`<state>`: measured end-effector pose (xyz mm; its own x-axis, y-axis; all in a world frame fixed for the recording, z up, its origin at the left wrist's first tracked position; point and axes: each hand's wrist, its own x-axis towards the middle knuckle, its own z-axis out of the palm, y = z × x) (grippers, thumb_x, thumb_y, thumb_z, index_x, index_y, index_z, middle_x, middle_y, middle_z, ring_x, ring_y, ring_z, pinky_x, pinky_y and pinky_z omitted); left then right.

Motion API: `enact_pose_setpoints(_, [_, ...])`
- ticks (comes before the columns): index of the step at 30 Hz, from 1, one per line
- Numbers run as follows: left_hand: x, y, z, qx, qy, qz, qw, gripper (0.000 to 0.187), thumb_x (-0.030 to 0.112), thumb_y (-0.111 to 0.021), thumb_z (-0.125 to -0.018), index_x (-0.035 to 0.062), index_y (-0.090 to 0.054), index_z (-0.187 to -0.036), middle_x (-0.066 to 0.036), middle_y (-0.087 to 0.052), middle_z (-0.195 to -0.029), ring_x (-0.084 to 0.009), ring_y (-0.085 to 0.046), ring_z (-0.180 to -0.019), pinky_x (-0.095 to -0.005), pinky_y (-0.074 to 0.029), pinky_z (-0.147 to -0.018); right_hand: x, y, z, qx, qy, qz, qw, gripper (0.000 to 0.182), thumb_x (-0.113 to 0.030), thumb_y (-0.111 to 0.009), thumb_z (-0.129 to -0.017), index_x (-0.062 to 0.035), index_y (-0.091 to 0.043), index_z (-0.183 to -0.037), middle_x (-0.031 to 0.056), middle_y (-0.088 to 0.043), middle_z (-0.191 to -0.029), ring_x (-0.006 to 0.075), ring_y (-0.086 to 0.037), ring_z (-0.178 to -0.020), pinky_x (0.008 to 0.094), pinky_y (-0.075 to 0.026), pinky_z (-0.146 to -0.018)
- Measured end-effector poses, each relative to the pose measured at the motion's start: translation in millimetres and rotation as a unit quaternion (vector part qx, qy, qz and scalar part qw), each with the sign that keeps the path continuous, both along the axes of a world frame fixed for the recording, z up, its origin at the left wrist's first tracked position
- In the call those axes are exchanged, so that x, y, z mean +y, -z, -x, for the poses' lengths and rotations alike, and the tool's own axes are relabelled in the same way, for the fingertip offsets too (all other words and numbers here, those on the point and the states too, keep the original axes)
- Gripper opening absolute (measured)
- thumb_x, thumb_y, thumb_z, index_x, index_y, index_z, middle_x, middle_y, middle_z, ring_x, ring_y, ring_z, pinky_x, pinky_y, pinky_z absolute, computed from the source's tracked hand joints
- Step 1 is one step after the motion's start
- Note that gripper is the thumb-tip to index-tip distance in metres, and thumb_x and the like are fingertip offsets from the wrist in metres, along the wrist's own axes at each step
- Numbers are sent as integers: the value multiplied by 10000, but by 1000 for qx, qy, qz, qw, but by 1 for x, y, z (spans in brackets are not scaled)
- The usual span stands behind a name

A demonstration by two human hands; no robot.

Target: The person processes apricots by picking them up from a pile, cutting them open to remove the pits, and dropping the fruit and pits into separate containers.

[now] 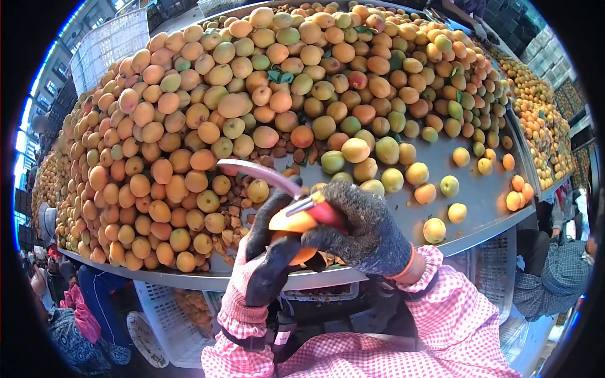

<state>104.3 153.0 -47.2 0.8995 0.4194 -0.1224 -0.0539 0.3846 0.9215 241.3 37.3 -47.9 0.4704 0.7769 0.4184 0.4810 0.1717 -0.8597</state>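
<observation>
Near the front edge of a metal table (403, 214), both my gloved hands meet over an orange-yellow fruit (293, 220). My left hand (268, 252) wraps round the fruit from the left and below. In my right hand (359, 227) is a small peeler-like tool with a red handle (328, 214), its metal part lying against the top of the fruit. A long pinkish curved strip (258, 172) reaches up and left from the hands; what it is attached to is hidden. A large heap of orange and green fruits (233, 104) covers the table behind.
Loose fruits (433, 230) lie at the right. Below the table stand white crates (170, 321) and a round basket (146, 339). A white crate (110, 50) stands at the back left. Other people (554, 271) are at both sides and at the back.
</observation>
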Motion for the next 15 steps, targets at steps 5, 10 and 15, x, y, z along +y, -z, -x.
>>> enact_pose_setpoints(5, [-5,-6,1,-35,34,5,999,824,-46,-618,-733,70,-240,-1455,-98,-415,-1367,-205,-455,-1203,-331,-416,-967,2,6,12,7,59,0,998,307,-231,-731,-790,-8,-567,-921,155,-556,-750,368,-571,-661,401,-437,-567])
enact_pose_setpoints(10, [-6,5,-9,22,18,-1,1000,803,-31,-636,-719,49,-273,-1431,-96,-405,-1372,-187,-436,-1222,-336,-373,-1010,16,7,-1,-2,148,83,986,255,-223,-676,-835,-3,-553,-871,163,-581,-702,322,-590,-629,391,-440,-556])
enact_pose_setpoints(15, [-15,14,-19,10,-19,17,1000,712,-38,-587,-748,34,-315,-1402,-80,-475,-1285,-166,-486,-1149,-311,-379,-993,28,18,-8,81,203,125,968,257,-208,-675,-835,12,-560,-901,151,-590,-687,300,-603,-641,384,-454,-572])
